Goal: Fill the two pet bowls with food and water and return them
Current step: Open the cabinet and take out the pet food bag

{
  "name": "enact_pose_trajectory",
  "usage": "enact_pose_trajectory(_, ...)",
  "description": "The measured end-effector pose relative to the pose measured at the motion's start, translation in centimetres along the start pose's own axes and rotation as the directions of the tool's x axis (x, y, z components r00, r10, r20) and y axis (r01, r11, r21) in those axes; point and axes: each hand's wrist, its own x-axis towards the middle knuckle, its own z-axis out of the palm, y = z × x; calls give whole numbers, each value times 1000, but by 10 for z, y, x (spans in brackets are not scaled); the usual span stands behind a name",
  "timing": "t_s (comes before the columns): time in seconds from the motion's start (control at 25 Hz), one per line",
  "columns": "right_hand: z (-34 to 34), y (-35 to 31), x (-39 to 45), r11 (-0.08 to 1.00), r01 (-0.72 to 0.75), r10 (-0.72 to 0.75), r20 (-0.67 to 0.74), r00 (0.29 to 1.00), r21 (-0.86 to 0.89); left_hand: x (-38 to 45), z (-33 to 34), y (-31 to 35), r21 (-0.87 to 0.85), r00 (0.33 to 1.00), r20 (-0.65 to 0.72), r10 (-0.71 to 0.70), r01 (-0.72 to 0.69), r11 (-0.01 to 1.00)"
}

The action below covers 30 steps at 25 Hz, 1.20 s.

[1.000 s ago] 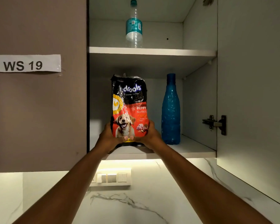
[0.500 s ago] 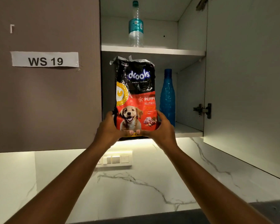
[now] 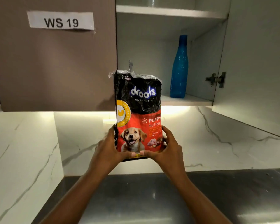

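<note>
- while you faced the wall cabinet, you held the puppy food bag (image 3: 138,110) upright in the air between both hands, above the steel counter (image 3: 152,199) and in front of the marble backsplash (image 3: 208,143).
- your left hand (image 3: 107,151) was curled round the bag's lower left edge, fingers wrapped behind it and the thumb lying across the front along the bottom.
- your right hand (image 3: 166,149) gripped the lower right edge the same way, its thumb on the front, tip nearly meeting the left thumb at the bottom middle.
- the bag was black at the top and red below, with "drools" in white letters, a yellow ring on its left side and a puppy picture just above your thumbs; its crumpled top edge stood at about the height of the lower shelf's contents.
- the bag sat nearer to you than the cabinet, out from the lower shelf (image 3: 189,101), and hid part of that shelf's left end.
- a blue bottle (image 3: 179,68) stood upright on the lower shelf, to the right of the bag and farther back, apart from it.
- the cabinet's right door (image 3: 257,70) hung open toward you, with a metal hinge (image 3: 216,79) on its inner edge.
- the left door (image 3: 55,70) was closed, brown, and carried a white label (image 3: 61,21) reading "ws 19".
- a strip of light glowed under the cabinet onto the backsplash.
</note>
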Motion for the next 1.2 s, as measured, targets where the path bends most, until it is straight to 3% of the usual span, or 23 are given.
enact_pose_trajectory(0.32,38,79,-102,987,-138,147,118,982,-79,-96,36,-96,-25,975,147,-168,173,985)
enact_pose_trajectory(0.48,57,115,-158,967,-219,243,205,948,-132,-152,55,-139,-67,927,254,-277,302,951)
enact_pose_trajectory(0.72,85,158,-215,930,-338,366,271,890,-143,-206,71,-196,-43,868,312,-386,419,907)
enact_pose_trajectory(1.0,94,213,-254,905,-353,422,396,815,-238,-255,96,-260,50,854,338,-395,403,914)
enact_pose_trajectory(1.2,94,229,-258,904,-349,424,413,806,-247,-267,110,-285,53,855,332,-398,404,913)
